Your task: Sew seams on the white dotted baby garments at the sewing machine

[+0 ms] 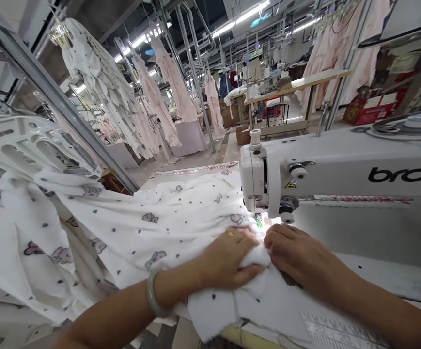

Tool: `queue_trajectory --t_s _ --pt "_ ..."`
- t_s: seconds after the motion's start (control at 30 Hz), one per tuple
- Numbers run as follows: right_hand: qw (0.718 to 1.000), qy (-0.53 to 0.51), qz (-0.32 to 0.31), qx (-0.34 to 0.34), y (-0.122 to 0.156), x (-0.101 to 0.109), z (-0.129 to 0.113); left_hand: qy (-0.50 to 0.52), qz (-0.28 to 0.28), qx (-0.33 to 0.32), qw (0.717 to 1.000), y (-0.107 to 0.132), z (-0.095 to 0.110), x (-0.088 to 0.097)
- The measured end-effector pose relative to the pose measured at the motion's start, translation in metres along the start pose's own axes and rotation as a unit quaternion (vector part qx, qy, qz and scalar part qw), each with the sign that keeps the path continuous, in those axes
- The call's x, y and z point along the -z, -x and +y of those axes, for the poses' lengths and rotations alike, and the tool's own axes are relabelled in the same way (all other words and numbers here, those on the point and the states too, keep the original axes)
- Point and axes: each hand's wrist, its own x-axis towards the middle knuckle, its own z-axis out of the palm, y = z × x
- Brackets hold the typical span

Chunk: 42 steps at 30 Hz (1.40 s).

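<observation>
White plush fabric (pixel 184 213) printed with small grey animals and dark spots spreads over the sewing table and under the machine's needle area. My left hand (pixel 232 252), with a ring and a pale bangle, grips a bunched fold of it between thumb and fingers, just left of the presser foot (pixel 258 220). Close to the front right of the foot, my right hand (pixel 290 247) is closed with its fingertips pinching the fabric's edge. A white sewing machine (pixel 326 165) stands over the work, its lamp lighting the stitching spot. Fingertips of both hands are partly hidden.
More fabric drapes over a white slatted plastic rack (pixel 32 128) at the left. A printed ruler scale (pixel 341 332) runs along the table's front right. Pink garments (pixel 176 82) hang beyond, near a grey metal post (pixel 61 102). A red box (pixel 370 109) stands back right.
</observation>
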Motion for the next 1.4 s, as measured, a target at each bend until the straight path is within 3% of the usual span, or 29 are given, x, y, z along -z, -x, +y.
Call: queue_trajectory --t_s 0.07,0.13,0.23,0.33,0.47,0.53,0.7,0.83,1.0,1.23,1.4 --pt "1.0 0.013 0.006 0.024 -0.002 -0.003 0.0 0.034 -0.029 -0.022 0.999 -0.004 -0.013 0.012" --pt "0.998 0.031 0.017 0.047 -0.003 -0.005 -0.001 0.075 -0.046 -0.006 0.996 -0.008 -0.017 0.024" --pt "0.994 0.065 0.044 0.081 -0.004 -0.005 -0.001 0.116 -0.043 0.083 0.989 -0.014 -0.006 0.041" --pt "0.985 0.101 0.045 0.129 -0.002 -0.005 0.002 0.111 0.008 0.151 0.982 -0.021 0.012 0.049" --pt "0.977 0.111 0.001 0.184 0.0 -0.002 0.008 0.102 0.002 0.16 0.982 -0.023 0.026 0.039" --pt "0.983 0.074 -0.031 0.164 0.0 0.004 0.007 0.103 -0.001 0.167 0.981 -0.02 0.024 0.029" --pt "0.981 -0.047 -0.175 0.076 0.001 0.024 -0.002 0.178 0.071 0.186 0.964 -0.01 0.012 0.013" --pt "0.975 -0.075 -0.204 0.042 0.001 0.031 -0.005 0.166 0.077 0.158 0.97 -0.007 0.012 0.012" --pt "0.977 -0.074 -0.195 0.044 0.001 0.03 -0.003 0.062 0.067 0.083 0.992 -0.004 0.016 0.01" --pt "0.977 -0.074 -0.197 0.038 0.005 0.027 -0.001 -0.082 0.001 0.001 0.997 0.0 0.014 0.006" --pt "0.975 -0.072 -0.208 0.036 0.004 0.03 -0.004 -0.114 -0.041 -0.038 0.992 -0.001 0.015 0.006"
